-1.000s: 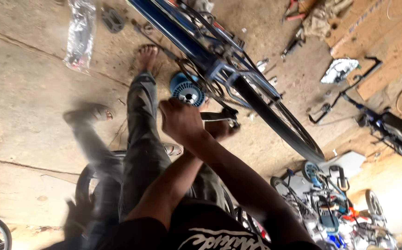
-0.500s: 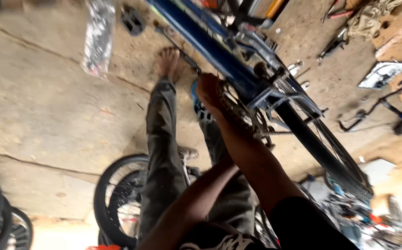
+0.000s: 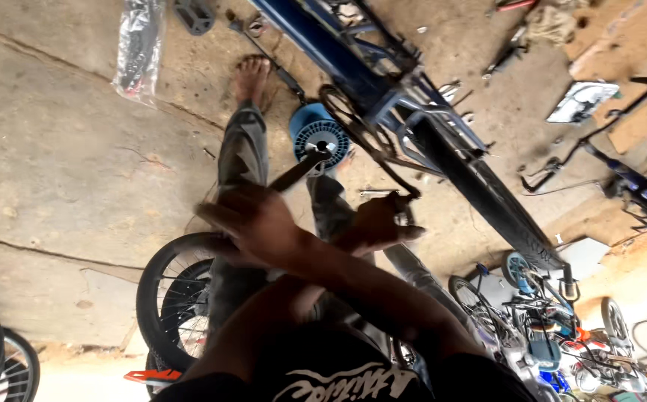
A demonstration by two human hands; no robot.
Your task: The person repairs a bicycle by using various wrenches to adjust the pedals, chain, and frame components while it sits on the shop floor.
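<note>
The right hand (image 3: 252, 223) is crossed over to the left and is blurry, so I cannot tell how its fingers sit. A long black bar (image 3: 297, 173) points from it toward 1 o'clock, to a blue reel (image 3: 320, 135). The left hand (image 3: 378, 223) is nearer the bike and curls tight on the crank (image 3: 404, 199).

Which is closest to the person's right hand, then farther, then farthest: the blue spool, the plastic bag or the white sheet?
1. Blue spool, just beyond the right hand.
2. Plastic bag, upper left on the floor.
3. White sheet, far upper right.
</note>
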